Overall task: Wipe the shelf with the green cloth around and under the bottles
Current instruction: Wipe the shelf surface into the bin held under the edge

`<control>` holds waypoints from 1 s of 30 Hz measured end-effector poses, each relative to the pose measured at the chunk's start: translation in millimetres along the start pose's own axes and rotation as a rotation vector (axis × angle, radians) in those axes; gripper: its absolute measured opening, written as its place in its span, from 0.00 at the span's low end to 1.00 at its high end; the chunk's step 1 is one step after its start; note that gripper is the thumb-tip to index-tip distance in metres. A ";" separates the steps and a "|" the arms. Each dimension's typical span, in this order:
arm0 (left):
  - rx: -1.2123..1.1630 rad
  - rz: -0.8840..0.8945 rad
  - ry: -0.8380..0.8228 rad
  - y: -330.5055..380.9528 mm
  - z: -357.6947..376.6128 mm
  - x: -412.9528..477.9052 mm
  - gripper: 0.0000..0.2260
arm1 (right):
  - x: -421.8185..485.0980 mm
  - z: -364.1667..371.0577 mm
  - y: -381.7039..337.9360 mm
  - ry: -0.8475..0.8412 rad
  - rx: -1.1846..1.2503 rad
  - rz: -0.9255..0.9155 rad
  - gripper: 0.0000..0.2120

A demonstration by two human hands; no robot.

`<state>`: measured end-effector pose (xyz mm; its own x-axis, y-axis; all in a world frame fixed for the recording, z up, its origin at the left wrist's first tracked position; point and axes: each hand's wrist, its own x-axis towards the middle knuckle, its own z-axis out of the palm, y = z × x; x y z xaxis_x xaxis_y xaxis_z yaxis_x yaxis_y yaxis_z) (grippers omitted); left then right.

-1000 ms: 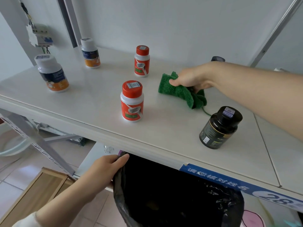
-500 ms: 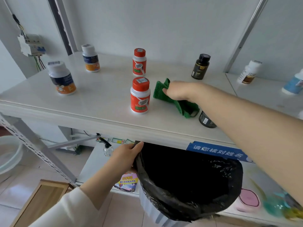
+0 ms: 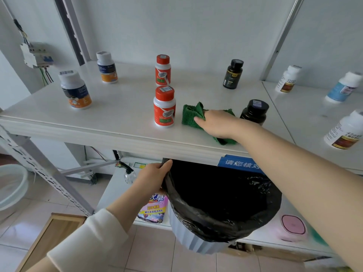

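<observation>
My right hand [image 3: 217, 124] presses the green cloth [image 3: 191, 114] flat on the white shelf [image 3: 121, 107], close to its front edge. The cloth lies between a red-capped bottle [image 3: 164, 107] on its left and a black bottle [image 3: 254, 112] on its right. Further back stand a second red-capped bottle [image 3: 163, 70] and another black bottle [image 3: 233, 74]. Two white bottles with blue and orange labels [image 3: 75, 89] [image 3: 107, 67] stand at the left. Below the shelf edge, my left hand [image 3: 154, 178] grips the rim of a bin lined with a black bag [image 3: 220, 201].
The neighbouring shelf panel on the right carries several white and blue bottles [image 3: 287, 78] [image 3: 342, 87] [image 3: 345, 130]. A lower shelf holds a small spray bottle [image 3: 128, 173], a detergent packet [image 3: 154, 210] and a pink container [image 3: 292, 226]. A wooden box [image 3: 53, 234] sits on the tiled floor.
My right hand has dragged the cloth toward the front edge of the shelf, between the red-capped and black bottles. The view has pulled back and tilted down. My left hand stays on the bin rim.
</observation>
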<state>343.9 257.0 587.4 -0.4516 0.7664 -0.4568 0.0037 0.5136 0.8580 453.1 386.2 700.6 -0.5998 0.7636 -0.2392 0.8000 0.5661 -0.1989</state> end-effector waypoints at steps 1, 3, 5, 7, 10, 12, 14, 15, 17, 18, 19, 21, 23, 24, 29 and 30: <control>-0.006 -0.001 0.003 -0.3 0.3 -0.8 0.16 | -2.2 1.6 2.3 0.004 -0.012 -0.017 0.23; -0.010 -0.005 0.005 -1.0 0.6 -1.8 0.16 | -5.4 4.4 6.5 0.017 -0.034 -0.052 0.22; -0.002 -0.006 0.007 -1.0 1.1 -3.5 0.16 | -7.2 6.1 9.9 0.019 -0.046 -0.078 0.22; -0.004 -0.004 0.010 -1.4 1.6 -4.3 0.15 | -8.8 7.9 13.0 0.019 -0.052 -0.097 0.21; -0.009 0.002 0.009 -1.6 2.5 -5.5 0.14 | -17.9 11.7 17.4 0.087 -0.077 -0.134 0.21; -0.010 0.009 0.005 -2.7 3.0 -5.7 0.15 | -30.9 17.3 18.0 0.186 -0.135 -0.166 0.20; -0.009 0.015 0.004 -4.3 2.9 -6.6 0.15 | -44.6 25.8 18.7 0.308 -0.192 -0.199 0.20; -0.009 0.020 0.001 -5.7 2.7 -7.3 0.14 | -51.8 29.5 18.9 0.371 -0.209 -0.212 0.19; -0.001 0.024 0.001 -8.7 2.1 -9.0 0.14 | -68.4 35.5 18.9 0.453 -0.204 -0.252 0.19; 0.004 0.028 0.006 -10.6 2.1 -9.3 0.15 | -77.2 37.2 19.2 0.463 -0.194 -0.278 0.19; 0.006 0.036 0.013 -13.6 1.5 -9.4 0.15 | -86.0 39.0 19.8 0.453 -0.188 -0.296 0.19; 0.022 0.040 0.019 -17.7 2.6 -11.0 0.16 | -102.2 46.7 20.5 0.331 -0.108 -0.280 0.19; 0.052 0.053 0.009 -22.2 5.8 -12.5 0.18 | -110.5 60.4 28.6 0.108 0.127 -0.155 0.18; 0.055 0.051 -0.004 -23.3 8.0 -15.4 0.18 | -111.4 66.9 36.0 0.027 0.255 -0.057 0.19; 0.073 0.036 -0.057 -22.2 34.0 -18.3 0.15 | -120.2 76.9 90.3 -0.091 1.001 0.302 0.17; 0.070 0.038 -0.073 -19.1 41.9 -19.8 0.13 | -125.6 73.1 98.8 -0.102 1.163 0.314 0.15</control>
<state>390.2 248.2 570.3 -0.3841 0.8103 -0.4425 0.0831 0.5077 0.8575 606.2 323.6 641.5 -0.4228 0.7599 -0.4937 0.4492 -0.2974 -0.8424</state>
